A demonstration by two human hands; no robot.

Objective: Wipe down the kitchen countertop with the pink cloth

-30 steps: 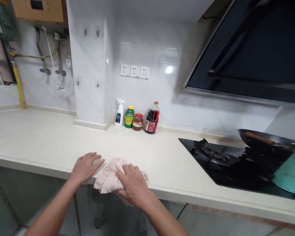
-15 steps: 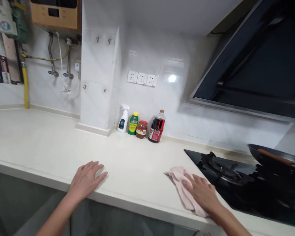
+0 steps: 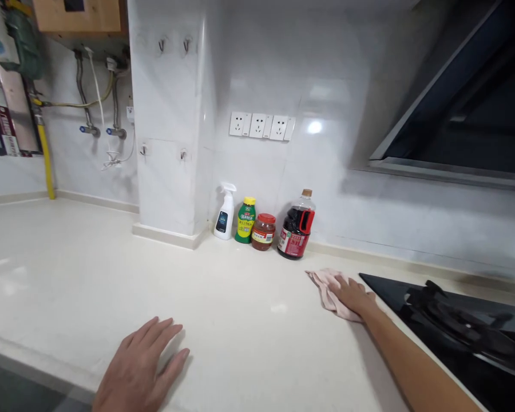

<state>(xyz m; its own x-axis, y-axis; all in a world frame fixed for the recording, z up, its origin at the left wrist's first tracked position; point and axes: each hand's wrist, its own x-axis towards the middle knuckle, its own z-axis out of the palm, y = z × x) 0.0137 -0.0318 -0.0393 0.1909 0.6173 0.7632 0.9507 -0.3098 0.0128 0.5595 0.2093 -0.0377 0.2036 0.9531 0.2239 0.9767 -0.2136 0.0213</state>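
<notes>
A pale pink cloth [image 3: 332,294] lies crumpled on the white countertop [image 3: 240,320], just left of the black gas stove. My right hand [image 3: 354,294] presses down on it, fingers curled over its upper right part; the palm side is hidden. Near the counter's front edge at lower left, my left hand [image 3: 141,363] has its fingers spread and holds nothing. It appears to rest over the bare counter, though contact underneath cannot be seen.
Against the wall stand a white spray bottle [image 3: 224,214], a green bottle with a yellow cap [image 3: 245,220], a red-lidded jar [image 3: 263,232] and a large dark sauce bottle [image 3: 296,229]. The stove [image 3: 412,303] is at right, under a range hood [image 3: 467,114]. A pillar [image 3: 167,189] juts out at left.
My right hand has pushed the cloth away from the front edge, toward the wall. The view has moved closer to the counter. My left hand stays spread, lower in view.
</notes>
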